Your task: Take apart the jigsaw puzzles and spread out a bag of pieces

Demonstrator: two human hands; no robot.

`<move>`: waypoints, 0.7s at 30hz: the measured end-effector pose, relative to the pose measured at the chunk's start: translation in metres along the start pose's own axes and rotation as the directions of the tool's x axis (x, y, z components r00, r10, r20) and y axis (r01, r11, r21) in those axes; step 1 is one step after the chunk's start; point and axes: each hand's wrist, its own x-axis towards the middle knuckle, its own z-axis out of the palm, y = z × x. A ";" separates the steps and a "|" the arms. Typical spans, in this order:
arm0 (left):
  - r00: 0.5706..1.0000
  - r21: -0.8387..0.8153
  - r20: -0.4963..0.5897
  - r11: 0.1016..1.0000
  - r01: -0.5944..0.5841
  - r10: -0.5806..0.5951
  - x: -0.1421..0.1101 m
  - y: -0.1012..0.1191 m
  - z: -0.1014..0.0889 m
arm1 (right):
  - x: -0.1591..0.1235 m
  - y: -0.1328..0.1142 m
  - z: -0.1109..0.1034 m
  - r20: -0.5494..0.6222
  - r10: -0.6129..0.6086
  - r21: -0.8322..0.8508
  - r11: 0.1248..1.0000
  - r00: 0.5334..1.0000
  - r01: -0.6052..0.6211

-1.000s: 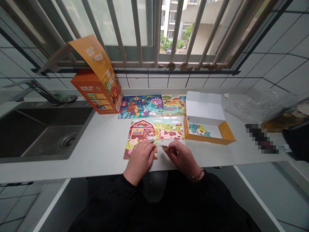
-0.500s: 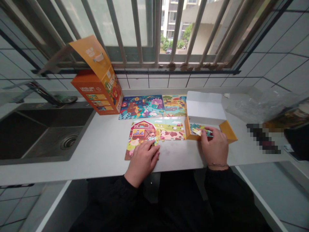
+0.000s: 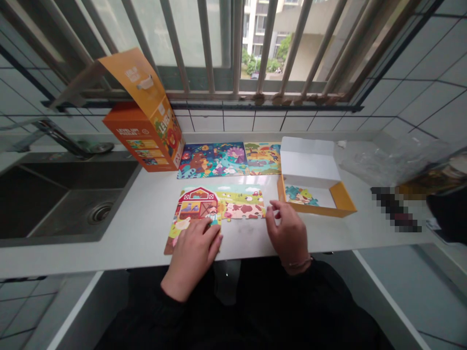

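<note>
A partly built farm jigsaw (image 3: 233, 199), with a red barn and cows, lies on the white counter (image 3: 146, 218) in front of me. My left hand (image 3: 195, 248) rests flat on its lower left part. My right hand (image 3: 286, 231) is at the jigsaw's right edge, fingers spread and fingertips touching it, with nothing held. Just right of that hand stands a shallow orange tray box (image 3: 343, 200) with a white flap, and a few loose jigsaw pieces (image 3: 297, 194) lie inside it.
Two finished jigsaws (image 3: 215, 160) lie side by side at the back, under the barred window. An open orange game box (image 3: 146, 141) stands at the back left beside a dark sink (image 3: 54, 194) with a faucet (image 3: 54, 133). A crumpled plastic bag (image 3: 383, 160) lies at the right.
My right hand came back from the tray box to the jigsaw's right edge. The farm jigsaw and my left hand slid to the left on the counter.
</note>
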 end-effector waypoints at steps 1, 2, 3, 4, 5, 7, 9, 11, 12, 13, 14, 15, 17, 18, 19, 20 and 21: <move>1.000 0.008 0.012 1.000 0.010 -0.010 -0.003 -0.002 -0.003 | 0.002 -0.005 0.005 0.050 0.001 -0.003 1.000 0.999 -0.001; 1.000 0.014 0.025 1.000 0.019 -0.019 -0.004 -0.003 -0.006 | 0.005 -0.008 0.011 0.093 0.007 -0.017 1.000 0.996 -0.006; 0.999 0.019 0.038 1.000 0.025 -0.026 -0.003 -0.003 -0.008 | 0.009 -0.010 0.016 0.130 0.025 -0.041 0.999 0.991 -0.020; 0.999 0.023 0.048 0.999 0.023 -0.024 0.000 -0.001 -0.009 | 0.013 -0.011 0.021 0.166 0.056 -0.074 0.996 0.984 -0.044; 0.998 0.024 0.056 1.000 0.011 -0.013 0.006 0.002 -0.009 | 0.018 -0.012 0.025 0.198 0.095 -0.110 0.991 0.975 -0.074; 0.998 0.014 0.049 0.999 -0.046 0.045 0.024 0.011 -0.005 | 0.027 -0.012 0.032 0.242 0.174 -0.161 0.977 0.955 -0.137; 0.995 -0.002 0.025 0.996 -0.094 0.094 0.050 0.020 0.005 | 0.033 -0.011 0.038 0.267 0.211 -0.133 0.974 0.940 -0.181; 0.994 -0.026 0.022 0.994 -0.105 0.106 0.075 0.025 0.019 | 0.035 -0.007 0.043 0.283 0.218 -0.020 0.975 0.934 -0.221; 0.994 -0.037 0.030 0.994 -0.100 0.101 0.086 0.027 0.026 | 0.035 -0.005 0.045 0.289 0.223 0.052 0.967 0.931 -0.248; 0.997 -0.042 0.028 0.997 -0.072 0.073 0.095 0.027 0.033 | 0.035 -0.003 0.047 0.292 0.231 0.122 0.953 0.928 -0.276; 0.998 -0.047 0.027 0.997 -0.058 0.060 0.101 0.027 0.039 | 0.034 0.000 0.049 0.292 0.241 0.188 0.935 0.926 -0.302; 0.998 -0.051 0.025 0.997 -0.051 0.053 0.104 0.027 0.045 | 0.033 0.003 0.051 0.291 0.250 0.245 0.914 0.924 -0.324; 0.998 -0.060 0.021 0.997 -0.053 0.054 0.106 0.025 0.052 | 0.032 0.007 0.054 0.284 0.259 0.333 0.877 0.923 -0.348; 0.998 -0.064 0.018 0.996 -0.059 0.060 0.105 0.023 0.054 | 0.032 0.008 0.056 0.277 0.262 0.369 0.859 0.924 -0.354; 0.998 -0.068 0.015 0.996 -0.065 0.066 0.104 0.022 0.055 | 0.032 0.010 0.059 0.274 0.269 0.407 0.837 0.923 -0.365; 0.997 -0.070 0.012 0.995 -0.070 0.071 0.104 0.021 0.056 | 0.033 0.010 0.061 0.275 0.281 0.451 0.807 0.920 -0.381; 0.997 -0.071 0.010 0.995 -0.075 0.076 0.103 0.020 0.056 | 0.034 0.011 0.064 0.287 0.294 0.501 0.766 0.912 -0.404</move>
